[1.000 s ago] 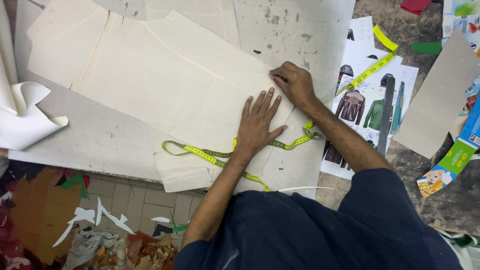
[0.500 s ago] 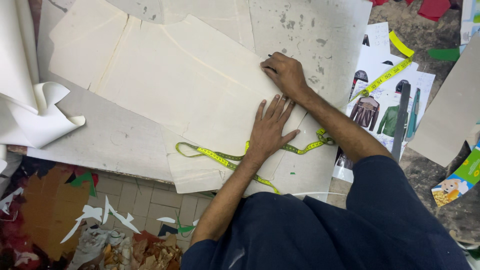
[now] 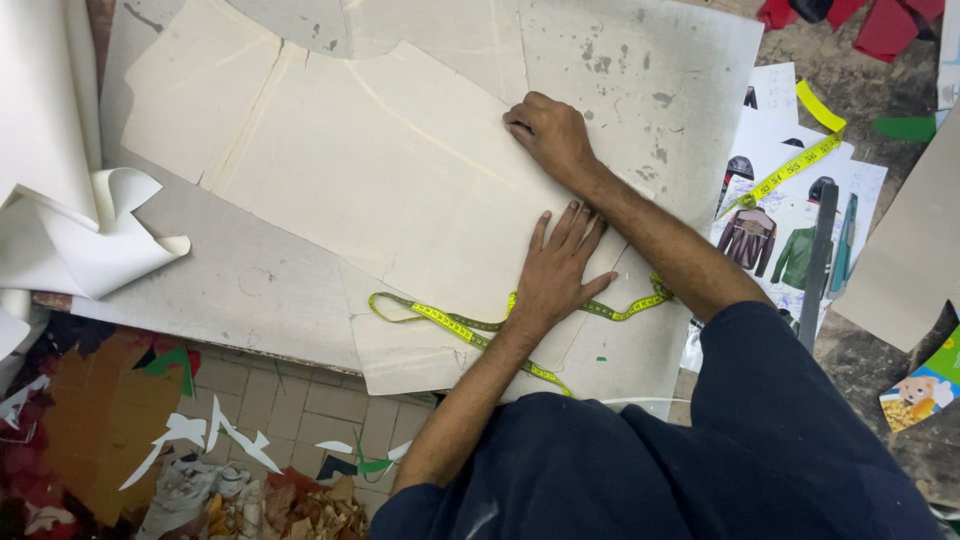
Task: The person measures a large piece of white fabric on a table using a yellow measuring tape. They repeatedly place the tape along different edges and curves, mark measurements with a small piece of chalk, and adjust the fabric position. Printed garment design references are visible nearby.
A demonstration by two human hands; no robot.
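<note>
A large cream paper pattern piece (image 3: 400, 170) lies on a grey board (image 3: 250, 280). My left hand (image 3: 560, 265) rests flat on the pattern's lower right part, fingers spread and holding nothing. My right hand (image 3: 550, 135) is farther up, on the pattern's right edge, with its fingers curled down onto the paper. Whether it holds anything is hidden. A yellow measuring tape (image 3: 440, 320) lies looped across the pattern's near edge and runs under my left wrist.
A sheet with garment pictures (image 3: 790, 230) lies to the right, with a dark long tool (image 3: 818, 260) and another stretch of tape on it. Curled white paper (image 3: 100, 230) sits at the left. Paper scraps (image 3: 200, 440) litter the tiled floor. Grey card (image 3: 910, 250) lies far right.
My right hand has slid up and left along the pattern's edge, away from my left hand. The left hand stays flat on the paper. The view has shifted slightly.
</note>
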